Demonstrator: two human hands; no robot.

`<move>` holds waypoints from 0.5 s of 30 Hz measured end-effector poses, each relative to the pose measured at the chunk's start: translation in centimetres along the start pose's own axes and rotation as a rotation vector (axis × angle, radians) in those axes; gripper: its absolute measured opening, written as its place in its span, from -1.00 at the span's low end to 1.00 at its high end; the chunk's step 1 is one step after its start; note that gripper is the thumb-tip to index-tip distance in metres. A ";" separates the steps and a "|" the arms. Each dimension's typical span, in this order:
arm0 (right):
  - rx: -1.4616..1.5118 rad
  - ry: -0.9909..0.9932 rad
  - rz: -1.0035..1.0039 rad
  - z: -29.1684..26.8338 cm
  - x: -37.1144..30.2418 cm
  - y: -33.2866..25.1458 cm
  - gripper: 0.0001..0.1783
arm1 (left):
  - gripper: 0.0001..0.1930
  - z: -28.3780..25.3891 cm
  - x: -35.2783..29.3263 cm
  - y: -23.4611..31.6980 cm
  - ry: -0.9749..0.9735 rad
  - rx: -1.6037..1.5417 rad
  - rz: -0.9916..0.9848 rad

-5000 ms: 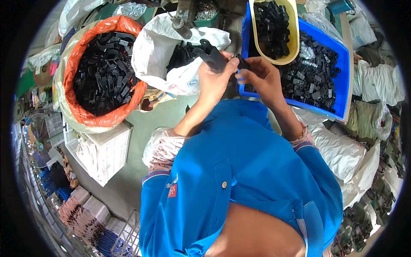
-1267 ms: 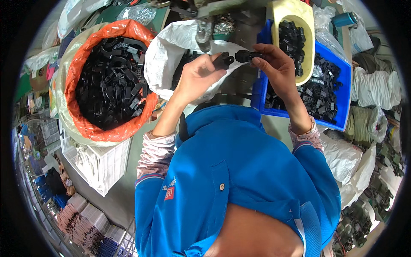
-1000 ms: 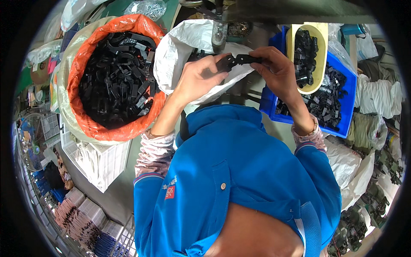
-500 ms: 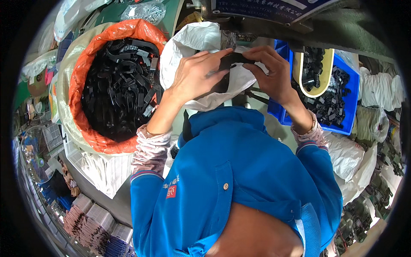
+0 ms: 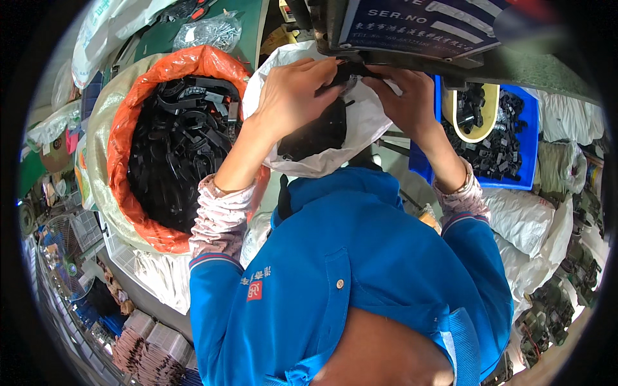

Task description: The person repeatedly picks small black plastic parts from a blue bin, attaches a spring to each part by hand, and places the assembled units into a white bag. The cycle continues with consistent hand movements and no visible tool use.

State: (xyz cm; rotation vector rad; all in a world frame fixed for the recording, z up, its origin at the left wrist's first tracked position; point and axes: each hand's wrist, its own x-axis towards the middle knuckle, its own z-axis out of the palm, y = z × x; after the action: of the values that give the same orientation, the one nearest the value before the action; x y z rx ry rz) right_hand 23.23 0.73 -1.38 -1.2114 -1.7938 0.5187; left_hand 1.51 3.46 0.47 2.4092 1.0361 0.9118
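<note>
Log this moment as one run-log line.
left hand: holds black plastic part | right hand: on same part, under machine | below: white bag | left: orange-lined sack | right: blue bin

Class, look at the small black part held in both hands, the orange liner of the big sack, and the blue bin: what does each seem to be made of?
Black part, held by left hand and right hand: probably moulded plastic, dull sheen. Orange liner: thin plastic film, glossy and wrinkled. Blue bin: rigid plastic, smooth, even colour.
</note>
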 end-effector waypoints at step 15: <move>-0.930 -0.226 -0.463 2.9 2.8 12.7 -0.69 | -0.78 -0.9 -1.8 -0.2 -0.093 -0.147 -0.279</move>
State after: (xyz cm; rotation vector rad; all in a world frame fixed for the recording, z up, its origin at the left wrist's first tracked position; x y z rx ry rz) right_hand 27.03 9.09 -10.97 -1.2611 -2.5271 -0.5378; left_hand -0.16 2.30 0.21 2.1008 1.1881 0.7437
